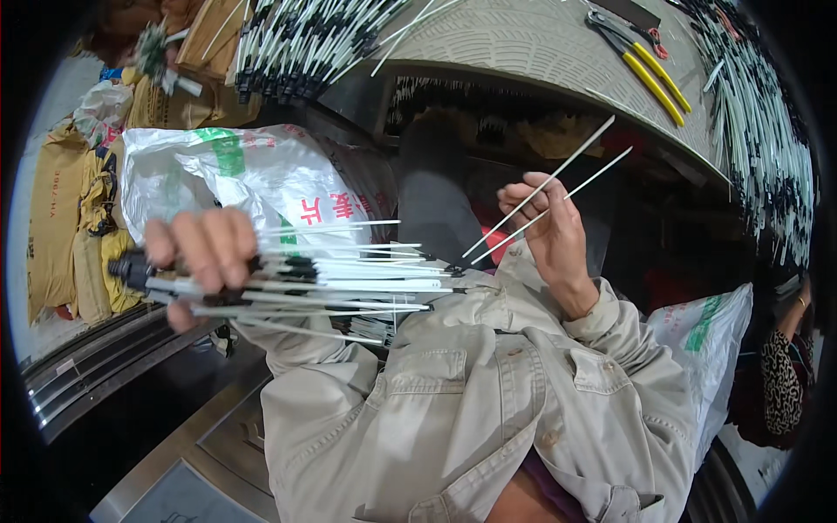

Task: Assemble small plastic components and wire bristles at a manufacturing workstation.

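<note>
At the left, my left hand (205,253) is wrapped round a bundle of thin white tubes (366,272) with black fittings. It is smeared by motion, and the tubes lie roughly level, most pointing right toward my jacket. My right hand (549,231) is raised right of the middle, its fingers closed on two thin white tubes (586,146). These slant up to the right, their lower ends close to the tips of the bundle. Behind my left hand, a white woven sack (253,174) with green and red print stands with its mouth open.
A grey patterned table (523,44) crosses the top. It bears yellow-handled pliers (649,74), a tube pile (301,44) with black heads and a larger tube heap (758,131). Brown cartons (61,218) stand left. Another person's patterned sleeve (779,375) shows at the far right, near another sack (706,349).
</note>
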`<state>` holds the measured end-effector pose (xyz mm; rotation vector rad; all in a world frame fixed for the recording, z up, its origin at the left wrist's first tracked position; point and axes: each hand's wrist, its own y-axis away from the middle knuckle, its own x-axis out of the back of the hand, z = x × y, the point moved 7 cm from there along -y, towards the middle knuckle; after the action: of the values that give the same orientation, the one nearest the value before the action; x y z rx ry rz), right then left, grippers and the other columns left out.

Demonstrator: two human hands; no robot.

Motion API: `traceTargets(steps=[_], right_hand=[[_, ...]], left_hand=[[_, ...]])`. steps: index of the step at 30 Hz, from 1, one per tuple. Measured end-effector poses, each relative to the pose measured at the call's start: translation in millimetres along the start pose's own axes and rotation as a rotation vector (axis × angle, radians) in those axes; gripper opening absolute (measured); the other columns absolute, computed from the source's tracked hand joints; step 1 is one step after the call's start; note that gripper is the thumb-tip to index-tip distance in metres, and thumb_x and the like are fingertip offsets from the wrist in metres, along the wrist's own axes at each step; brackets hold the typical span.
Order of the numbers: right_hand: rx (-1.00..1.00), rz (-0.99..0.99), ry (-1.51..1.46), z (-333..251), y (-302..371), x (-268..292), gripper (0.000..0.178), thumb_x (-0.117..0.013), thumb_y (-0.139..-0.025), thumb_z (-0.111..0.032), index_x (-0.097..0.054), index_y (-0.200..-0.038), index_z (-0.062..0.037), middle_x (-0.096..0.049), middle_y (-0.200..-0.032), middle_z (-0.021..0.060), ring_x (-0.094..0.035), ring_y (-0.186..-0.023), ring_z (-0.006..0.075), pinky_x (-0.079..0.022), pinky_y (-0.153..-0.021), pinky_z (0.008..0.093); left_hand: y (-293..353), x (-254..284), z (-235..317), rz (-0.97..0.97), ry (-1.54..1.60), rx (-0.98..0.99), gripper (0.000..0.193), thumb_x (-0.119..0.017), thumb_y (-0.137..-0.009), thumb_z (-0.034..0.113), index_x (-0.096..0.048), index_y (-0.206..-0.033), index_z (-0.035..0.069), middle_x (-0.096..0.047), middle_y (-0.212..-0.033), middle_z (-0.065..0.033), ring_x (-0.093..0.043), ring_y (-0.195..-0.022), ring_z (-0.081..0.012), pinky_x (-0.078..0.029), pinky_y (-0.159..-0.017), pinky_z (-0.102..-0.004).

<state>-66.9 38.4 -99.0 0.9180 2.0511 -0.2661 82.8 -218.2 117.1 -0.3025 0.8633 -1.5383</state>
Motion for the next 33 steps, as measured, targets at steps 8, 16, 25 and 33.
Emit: traceTargets(steps=[8, 16, 25, 33], right_hand=[[0.257, -0.607, 0.987, -5.5, -24.2, -114.4, 0.077, -0.061, -0.082, -0.051, -0.036, -0.136, -0.0018, -0.051, -0.125, 0.0173, -0.048, -0.117, 0.0319, -0.036, -0.101, 0.038], [0.348, -0.713, 1.389, -0.9, -34.1, -105.6, 0.073, -0.071, -0.075, -0.044, -0.044, -0.132, -0.0062, -0.058, -0.109, 0.0126, -0.053, -0.107, 0.0308, -0.028, -0.106, 0.0502], [0.292, -0.842, 1.576, -14.4, -36.7, -100.0, 0.057, -0.069, -0.08, -0.028, -0.048, -0.129, -0.0096, -0.053, -0.123, 0.0142, -0.051, -0.111, 0.0307, -0.032, -0.104, 0.0496], [0.825, 0.254, 2.259, -224.8, -58.1, -13.4, 0.035, -0.065, -0.082, -0.009, -0.055, -0.114, 0.0007, -0.057, -0.119, 0.0189, -0.054, -0.11, 0.0363, -0.043, -0.094, 0.039]], left_hand=[[-23.2, -19.0, -86.2, 0.16, -0.247, 0.006, 0.054, -0.067, -0.072, 0.027, -0.049, -0.117, 0.006, -0.054, -0.089, -0.0088, -0.049, -0.088, -0.0238, -0.043, -0.079, -0.0359], [3.9, -12.3, -85.9, 0.203, -0.943, -0.039, 0.057, -0.074, -0.064, 0.039, -0.062, -0.108, 0.004, -0.036, -0.137, -0.0209, -0.041, -0.119, -0.0269, -0.037, -0.093, -0.0361], [7.9, -34.3, -125.3, 0.246, -0.17, 0.156, 0.027, -0.072, -0.069, -0.006, -0.058, -0.092, -0.001, -0.064, -0.084, -0.0142, -0.063, -0.079, -0.0185, -0.051, -0.073, -0.0296], [11.1, -39.3, -132.2, 0.383, -0.427, 0.342, 0.031, -0.075, -0.07, -0.003, -0.056, -0.094, 0.001, -0.061, -0.083, -0.0062, -0.059, -0.075, -0.0113, -0.047, -0.067, -0.0244]])
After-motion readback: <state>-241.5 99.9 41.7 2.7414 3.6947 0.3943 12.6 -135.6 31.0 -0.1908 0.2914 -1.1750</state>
